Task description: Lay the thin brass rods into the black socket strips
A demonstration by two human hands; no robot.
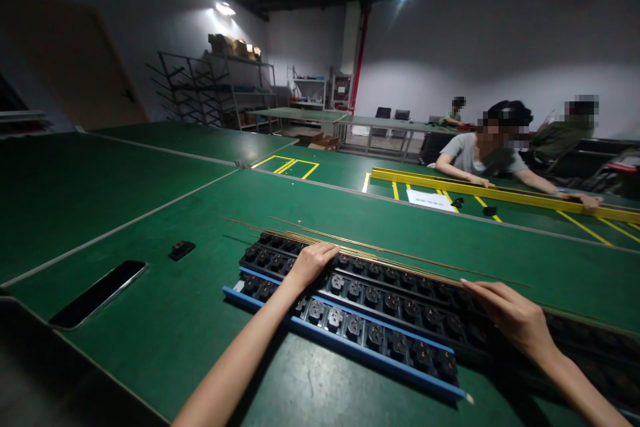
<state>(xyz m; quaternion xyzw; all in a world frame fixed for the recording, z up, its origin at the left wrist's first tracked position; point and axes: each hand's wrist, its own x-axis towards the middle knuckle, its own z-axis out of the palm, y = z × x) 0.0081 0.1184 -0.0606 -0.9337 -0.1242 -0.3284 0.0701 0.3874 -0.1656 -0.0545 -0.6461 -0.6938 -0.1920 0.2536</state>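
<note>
My left hand [311, 265] is closed, fingertips together on thin brass strips [370, 255] that lie lengthwise over the far rows of black sockets [390, 273]. Further right, my right hand [515, 313] pinches the same strips between thumb and fingers; its palm faces away from view. Nearest to me is a blue rail [350, 350] edging a row of black socket modules [354, 328], below my left wrist. One long loose brass strip [425, 261] lies just beyond the bundle. How many strips each hand grips is too fine to tell.
A phone [100, 295] and a single black module [181, 249] lie on the green table [165, 327] at left. Across the table a co-worker [493, 147] holds a long yellow rail [490, 195] near a paper sheet [430, 201]. Shelving [250, 80] stands behind.
</note>
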